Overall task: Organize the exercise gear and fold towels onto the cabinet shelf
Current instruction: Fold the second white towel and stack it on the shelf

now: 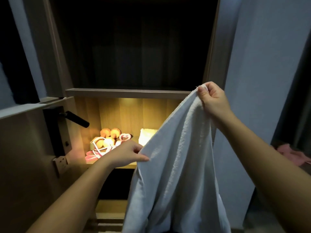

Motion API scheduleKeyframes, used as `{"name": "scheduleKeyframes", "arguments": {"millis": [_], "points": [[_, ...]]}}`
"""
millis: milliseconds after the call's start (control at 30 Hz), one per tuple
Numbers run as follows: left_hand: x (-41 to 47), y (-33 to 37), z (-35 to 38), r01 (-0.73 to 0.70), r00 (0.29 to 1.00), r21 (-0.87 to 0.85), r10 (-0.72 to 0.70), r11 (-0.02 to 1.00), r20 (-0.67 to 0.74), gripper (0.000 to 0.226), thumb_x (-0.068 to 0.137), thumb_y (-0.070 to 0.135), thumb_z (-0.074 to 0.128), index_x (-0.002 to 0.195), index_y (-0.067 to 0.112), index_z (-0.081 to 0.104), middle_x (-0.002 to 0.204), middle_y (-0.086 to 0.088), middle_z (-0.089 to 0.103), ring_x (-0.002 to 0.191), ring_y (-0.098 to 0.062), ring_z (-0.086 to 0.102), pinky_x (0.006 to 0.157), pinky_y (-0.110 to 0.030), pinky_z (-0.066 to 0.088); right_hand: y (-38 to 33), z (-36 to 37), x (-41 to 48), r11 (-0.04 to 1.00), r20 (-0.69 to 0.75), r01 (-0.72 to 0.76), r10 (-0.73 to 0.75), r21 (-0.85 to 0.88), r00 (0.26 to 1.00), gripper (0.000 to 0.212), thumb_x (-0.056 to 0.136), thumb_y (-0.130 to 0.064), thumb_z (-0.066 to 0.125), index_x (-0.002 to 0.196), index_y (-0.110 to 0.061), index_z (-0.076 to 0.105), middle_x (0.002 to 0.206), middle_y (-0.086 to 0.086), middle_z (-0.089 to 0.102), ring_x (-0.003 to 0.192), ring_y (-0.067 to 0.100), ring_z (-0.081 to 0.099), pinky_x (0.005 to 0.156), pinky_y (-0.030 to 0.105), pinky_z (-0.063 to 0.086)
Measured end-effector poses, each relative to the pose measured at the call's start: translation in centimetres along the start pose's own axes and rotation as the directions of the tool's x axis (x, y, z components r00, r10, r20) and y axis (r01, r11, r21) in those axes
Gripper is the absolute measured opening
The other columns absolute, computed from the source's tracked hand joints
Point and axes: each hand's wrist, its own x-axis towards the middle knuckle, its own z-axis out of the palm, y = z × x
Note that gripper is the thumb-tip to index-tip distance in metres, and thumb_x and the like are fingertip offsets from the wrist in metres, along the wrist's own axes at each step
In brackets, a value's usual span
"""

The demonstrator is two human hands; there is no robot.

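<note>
White towel (176, 157) was held up, hanging in front of the cabinet | its top corner was pinched in the curled fingers of the raised right hand (213, 100) | its left edge was pinched lower down by the left hand (127, 153) | folded towel (148, 135), orange dumbbells (110, 132) and pink bands (90, 157) were seen lying on the lit shelf (130, 165)

A grey-brown door (25, 148) stood at the left edge of the view. A black lever handle (76, 118) stuck out from a long black lock plate (55, 128) on the door, pointing right and slightly down. Just below that plate showed a small socket plate (60, 163). A pale wall (260, 56) filled the right side, with a dark curtain (296, 101) hanging at the far right edge.
</note>
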Motion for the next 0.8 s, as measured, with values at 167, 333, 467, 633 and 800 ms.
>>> {"name": "scheduleKeyframes", "arguments": {"millis": [167, 333, 467, 633, 800], "points": [[-0.2, -1.4, 0.8, -0.032, 0.949, -0.157, -0.020, 0.987, -0.315, 0.014, 0.084, 0.029, 0.075, 0.075, 0.019, 0.076, 0.069, -0.002, 0.066, 0.066, -0.009, 0.058, 0.064, -0.033, 0.042, 2.7, -1.3, -0.9, 0.997, -0.096, -0.070, 0.066, -0.039, 0.993, 0.024, 0.102, -0.028, 0.049, 0.078, -0.023, 0.052, 0.075, -0.008, 0.052, 0.064, -0.003, 0.048, 0.058, 0.010, 0.042], [-1.2, 3.0, -1.4, -0.182, 0.889, -0.316, 0.018, 0.931, -0.457, 0.023, 0.090, 0.014, 0.068, 0.069, 0.020, 0.072, 0.066, 0.008, 0.067, 0.068, -0.012, 0.060, 0.062, -0.029, 0.046, 2.2, -2.1, 0.2, 0.986, -0.227, -0.092, 0.058, -0.139, 0.972, 0.020, 0.102, -0.023, 0.046, 0.085, -0.012, 0.047, 0.070, -0.007, 0.042, 0.067, 0.008, 0.040, 0.061, 0.025, 0.034], [-3.6, 9.2, -5.0, -0.333, 0.905, -0.563, 0.089, 0.756, -0.416, 0.004, 0.077, 0.018, 0.075, 0.077, 0.014, 0.075, 0.075, -0.002, 0.071, 0.069, -0.013, 0.067, 0.061, -0.025, 0.055, -1.3, -3.6, 1.9, 0.960, -0.301, -0.078, -0.007, -0.270, 0.954, 0.029, 0.099, -0.029, 0.047, 0.073, -0.018, 0.042, 0.066, -0.010, 0.044, 0.072, 0.017, 0.043, 0.061, 0.029, 0.028], [-4.8, 12.2, -5.7, -0.245, 0.968, -0.687, 0.137, 0.684, -0.209, 0.019, 0.066, 0.022, 0.077, 0.081, 0.011, 0.078, 0.082, -0.010, 0.073, 0.072, -0.019, 0.071, 0.062, -0.027, 0.057, -3.2, -4.5, 0.7, 0.957, -0.271, -0.044, -0.037, -0.288, 0.962, 0.027, 0.097, -0.032, 0.047, 0.074, -0.016, 0.047, 0.066, -0.009, 0.047, 0.063, 0.011, 0.043, 0.057, 0.030, 0.032], [-4.8, 8.0, 0.7, 0.051, 0.998, -0.758, -0.061, 0.650, 0.015, 0.022, 0.074, 0.010, 0.077, 0.094, 0.002, 0.071, 0.093, -0.018, 0.071, 0.079, -0.023, 0.070, 0.071, -0.028, 0.058, 1.4, -2.4, -5.3, 0.932, -0.074, -0.208, 0.195, -0.296, 0.978, 0.033, 0.097, -0.027, 0.048, 0.066, -0.017, 0.047, 0.067, -0.005, 0.049, 0.073, 0.020, 0.048, 0.065, 0.030, 0.035]]}}
